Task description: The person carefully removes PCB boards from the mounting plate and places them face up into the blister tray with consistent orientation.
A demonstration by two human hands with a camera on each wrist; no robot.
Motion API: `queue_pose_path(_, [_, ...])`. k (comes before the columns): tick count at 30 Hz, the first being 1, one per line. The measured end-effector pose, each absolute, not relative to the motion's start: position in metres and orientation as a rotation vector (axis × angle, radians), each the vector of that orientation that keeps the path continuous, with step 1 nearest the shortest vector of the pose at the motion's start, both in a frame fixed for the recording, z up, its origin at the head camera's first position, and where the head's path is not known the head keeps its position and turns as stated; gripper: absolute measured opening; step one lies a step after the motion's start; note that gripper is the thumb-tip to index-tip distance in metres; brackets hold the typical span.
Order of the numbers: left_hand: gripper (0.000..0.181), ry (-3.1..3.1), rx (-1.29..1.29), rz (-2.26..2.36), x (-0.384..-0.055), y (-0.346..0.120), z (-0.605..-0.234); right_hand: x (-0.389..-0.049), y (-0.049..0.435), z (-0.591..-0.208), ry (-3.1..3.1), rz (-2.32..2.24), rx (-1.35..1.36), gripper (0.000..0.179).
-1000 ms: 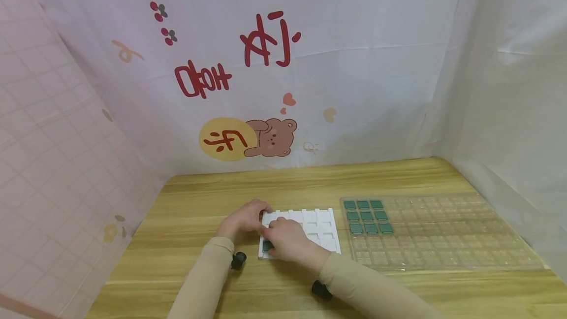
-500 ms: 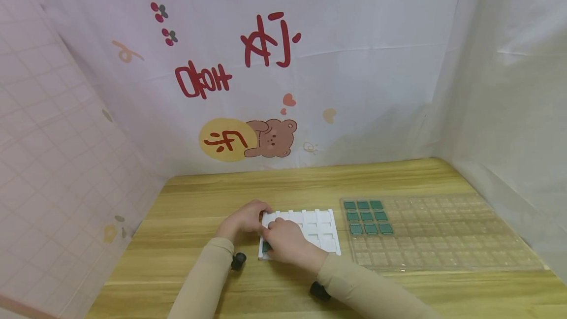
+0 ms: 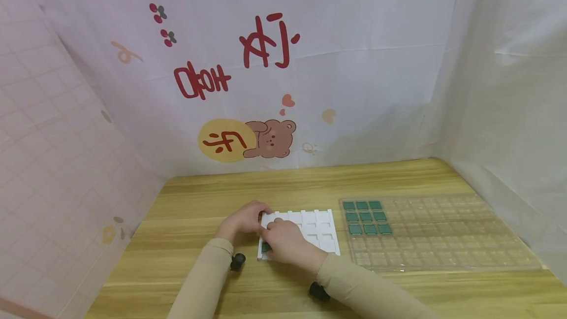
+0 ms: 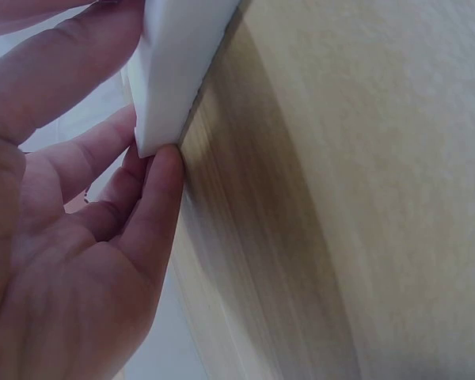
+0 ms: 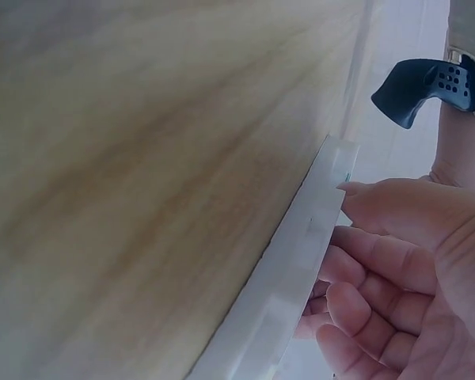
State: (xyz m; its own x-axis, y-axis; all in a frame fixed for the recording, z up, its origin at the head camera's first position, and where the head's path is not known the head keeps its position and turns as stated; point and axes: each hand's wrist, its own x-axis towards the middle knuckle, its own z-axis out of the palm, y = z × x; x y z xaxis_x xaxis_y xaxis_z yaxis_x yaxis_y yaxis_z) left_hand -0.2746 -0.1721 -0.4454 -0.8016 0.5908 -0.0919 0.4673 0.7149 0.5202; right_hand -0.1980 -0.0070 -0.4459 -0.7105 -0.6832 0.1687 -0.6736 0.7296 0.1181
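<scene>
A white tray (image 3: 324, 246) with square recesses lies on the table in the head view. My left hand (image 3: 245, 218) grips its far left corner; in the left wrist view, fingers (image 4: 160, 186) lie against the tray corner (image 4: 170, 87). My right hand (image 3: 288, 241) is bent over the tray's left part, its fingertips close to the left hand's. A dark green square chip (image 3: 266, 247) shows beside the right thumb in the near left recess. In the right wrist view, the thumb (image 5: 362, 194) is at the tray's edge (image 5: 289, 269) and the other fingers are curled; whatever lies under them is hidden.
To the right lies a clear plastic tray (image 3: 443, 240) of many small pockets, with several green chips (image 3: 365, 216) in its far left ones. Black wrist cameras (image 3: 237, 262) sit under both wrists. A white cloth (image 3: 372, 82) hangs behind the wooden table (image 3: 266, 186).
Both hands stay in nearly the same place at the tray's left side. The right wrist has shifted slightly left. The chips in the clear tray have not moved.
</scene>
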Motion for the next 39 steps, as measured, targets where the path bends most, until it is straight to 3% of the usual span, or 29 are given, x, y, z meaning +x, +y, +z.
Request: queue_pose_path(39, [0.043, 2.659, 0.871, 0.704, -0.2779, -0.1722, -0.4485, -0.2013, -0.0052, -0.4466, -2.786, 0.004, 1.105, 0.026])
